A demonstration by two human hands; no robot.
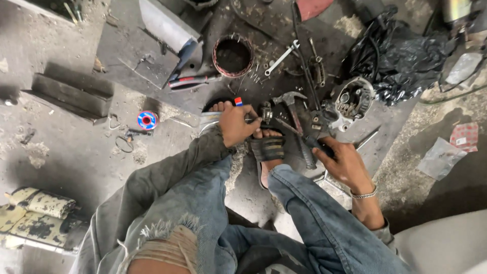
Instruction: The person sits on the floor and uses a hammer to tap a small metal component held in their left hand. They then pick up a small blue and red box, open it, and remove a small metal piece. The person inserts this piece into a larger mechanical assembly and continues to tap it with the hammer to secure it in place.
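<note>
The left hand (236, 123) is closed around a thin tool whose tip meets a small metal part (266, 111) just to its right, above the sandalled foot (267, 147). The right hand (341, 161) rests lower and to the right, fingers curled on the dark handle of a hammer (297, 127) whose head lies just beyond the small part. Farther out from both hands sit a copper-wound ring (233, 56), a wrench (282, 57) and a round motor housing (354, 99).
</note>
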